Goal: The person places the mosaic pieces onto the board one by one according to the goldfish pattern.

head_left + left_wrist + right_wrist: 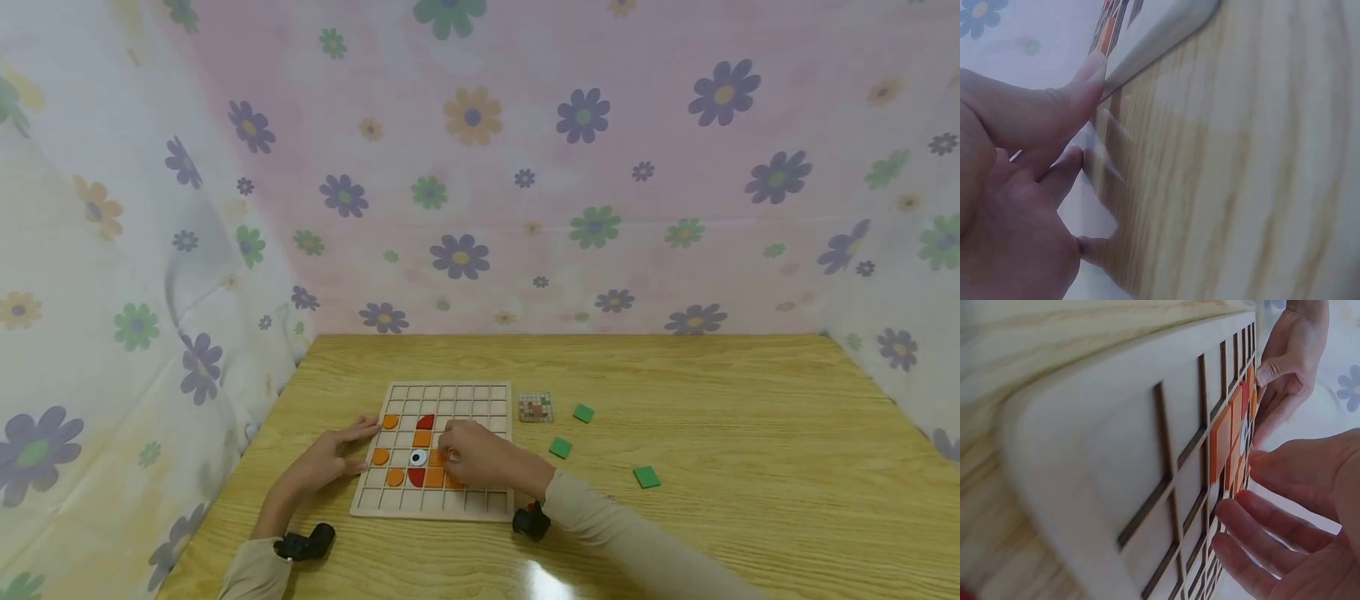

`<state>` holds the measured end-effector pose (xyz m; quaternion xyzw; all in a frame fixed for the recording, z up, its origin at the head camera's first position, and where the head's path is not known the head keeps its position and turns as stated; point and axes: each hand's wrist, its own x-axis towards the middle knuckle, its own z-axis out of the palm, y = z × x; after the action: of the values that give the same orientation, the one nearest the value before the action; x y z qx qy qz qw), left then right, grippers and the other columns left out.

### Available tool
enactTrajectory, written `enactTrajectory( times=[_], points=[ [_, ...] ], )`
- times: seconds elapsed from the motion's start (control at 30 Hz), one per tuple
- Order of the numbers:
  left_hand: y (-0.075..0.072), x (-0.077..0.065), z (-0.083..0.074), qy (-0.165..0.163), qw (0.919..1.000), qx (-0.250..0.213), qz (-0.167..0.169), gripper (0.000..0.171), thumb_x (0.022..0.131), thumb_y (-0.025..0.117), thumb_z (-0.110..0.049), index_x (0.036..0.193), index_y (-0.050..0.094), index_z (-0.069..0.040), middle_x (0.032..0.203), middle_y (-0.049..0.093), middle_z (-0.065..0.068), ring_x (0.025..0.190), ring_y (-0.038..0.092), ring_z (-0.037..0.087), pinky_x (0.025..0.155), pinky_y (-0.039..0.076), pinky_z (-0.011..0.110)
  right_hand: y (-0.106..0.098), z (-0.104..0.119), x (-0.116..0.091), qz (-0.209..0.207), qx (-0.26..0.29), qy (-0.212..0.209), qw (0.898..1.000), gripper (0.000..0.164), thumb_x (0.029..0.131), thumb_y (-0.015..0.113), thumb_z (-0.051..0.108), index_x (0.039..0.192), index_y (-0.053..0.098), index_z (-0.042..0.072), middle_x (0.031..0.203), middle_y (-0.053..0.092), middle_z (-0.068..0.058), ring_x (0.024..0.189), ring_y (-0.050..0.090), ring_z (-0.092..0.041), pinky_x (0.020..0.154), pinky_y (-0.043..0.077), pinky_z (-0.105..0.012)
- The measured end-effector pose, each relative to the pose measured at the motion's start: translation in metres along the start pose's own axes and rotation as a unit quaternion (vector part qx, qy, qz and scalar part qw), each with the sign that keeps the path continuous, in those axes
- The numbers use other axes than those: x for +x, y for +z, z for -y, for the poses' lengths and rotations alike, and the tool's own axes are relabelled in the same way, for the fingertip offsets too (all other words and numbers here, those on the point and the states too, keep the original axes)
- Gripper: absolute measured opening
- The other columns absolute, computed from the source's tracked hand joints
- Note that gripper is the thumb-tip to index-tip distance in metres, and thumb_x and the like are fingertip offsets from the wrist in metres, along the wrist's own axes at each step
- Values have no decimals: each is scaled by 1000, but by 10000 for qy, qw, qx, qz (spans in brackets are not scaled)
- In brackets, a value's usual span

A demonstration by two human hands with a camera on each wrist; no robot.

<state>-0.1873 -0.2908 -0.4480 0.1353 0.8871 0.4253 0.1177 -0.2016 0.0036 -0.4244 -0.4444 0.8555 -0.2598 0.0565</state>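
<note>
A wooden grid board [480, 393] lies flat on the table. My left hand [322, 461] rests at its left edge, thumb against the rim in the left wrist view, fingers fairly straight. Over the middle of the grid is my right hand [480, 456], its fingertips right at the orange square tiles [434, 477]. In the right wrist view its thumb and fingers are spread, with no piece showing between them. Left of it sit a white eye piece [418, 457], red rounded pieces [426, 422] and orange discs [390, 422]. The right hand hides part of the orange group.
Beside the board's right edge lies a small patterned card [536, 407]. Three green square tiles are scattered further right, the nearest to the board being one green tile [560, 447]. A floral cloth [525, 250] hangs behind the wooden table [750, 433].
</note>
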Motion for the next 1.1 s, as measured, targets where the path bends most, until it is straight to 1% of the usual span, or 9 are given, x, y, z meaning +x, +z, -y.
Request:
enactTrajectory(
  times=[0.13, 0.37, 0.53, 0.67, 0.73, 0.83, 0.93, 1.03, 1.1],
  points=[
    [0, 0, 0, 16, 10000, 15, -10, 59, 84, 68, -5, 139, 48, -6, 150, 30, 15, 141, 13, 36, 109, 15, 58, -7, -6, -9, 50, 248, 144, 9996, 17, 87, 60, 2, 95, 73, 8, 93, 62, 0, 79, 54, -7, 69, 47, -18],
    [2, 1, 4, 45, 9999, 126, -4, 61, 84, 68, -6, 140, 47, -7, 152, 29, 12, 142, 12, 35, 109, 13, 57, -25, -9, -30, 225, 124, 380, 9989, 13, 90, 62, 12, 98, 72, 9, 96, 60, 2, 81, 54, -8, 71, 48, -21],
    [2, 1, 7, 55, 9997, 226, 5, 61, 84, 68, -7, 141, 46, -8, 152, 29, 12, 142, 12, 36, 109, 13, 58, -33, -13, -48, 309, -16, 266, 9992, 12, 89, 63, 8, 97, 72, 6, 95, 62, -2, 78, 55, -9, 68, 48, -20],
    [1, 1, 6, 43, 9999, 162, 16, 61, 83, 69, -7, 140, 47, -8, 151, 30, 11, 142, 11, 36, 109, 12, 59, -36, -19, -63, 423, -123, 190, 9988, 12, 88, 64, 8, 97, 71, 6, 94, 60, -4, 72, 51, -7, 65, 46, -18],
    [1, 0, 6, 23, 9999, 144, 22, 61, 83, 69, -8, 140, 47, -9, 151, 30, 11, 142, 11, 36, 109, 12, 59, -37, -21, -70, 446, -133, 207, 9987, 12, 88, 64, 7, 98, 71, 6, 94, 60, -3, 74, 52, -6, 66, 47, -18],
    [1, 0, 4, -4, 9999, 115, 39, 61, 83, 69, -9, 141, 47, -9, 152, 30, 10, 142, 11, 36, 109, 12, 59, -40, -24, -82, 486, -97, 304, 9983, 13, 89, 63, 9, 100, 70, 7, 96, 60, -1, 83, 56, -9, 71, 49, -20],
    [1, -1, 2, -33, 9999, -70, 81, 62, 83, 70, -8, 140, 46, -7, 152, 29, 11, 142, 10, 36, 109, 12, 58, -42, -26, -92, 458, -96, 379, 9982, 14, 88, 63, 10, 100, 71, 9, 96, 59, 2, 83, 55, -9, 71, 48, -22],
    [1, -1, 0, -19, 9997, -220, 116, 62, 83, 70, -7, 140, 46, -4, 152, 28, 13, 142, 9, 36, 109, 13, 59, -44, -27, -101, 393, -123, 395, 9984, 12, 87, 65, 11, 97, 71, 9, 91, 58, 3, 76, 51, -6, 66, 46, -21],
    [1, -1, 0, 10, 9997, -207, 110, 62, 83, 70, -8, 140, 46, -4, 152, 28, 13, 142, 10, 37, 109, 13, 59, -45, -28, -106, 344, -111, 412, 9985, 11, 86, 66, 10, 96, 71, 9, 89, 58, 4, 71, 48, -4, 63, 45, -20]
  ],
)
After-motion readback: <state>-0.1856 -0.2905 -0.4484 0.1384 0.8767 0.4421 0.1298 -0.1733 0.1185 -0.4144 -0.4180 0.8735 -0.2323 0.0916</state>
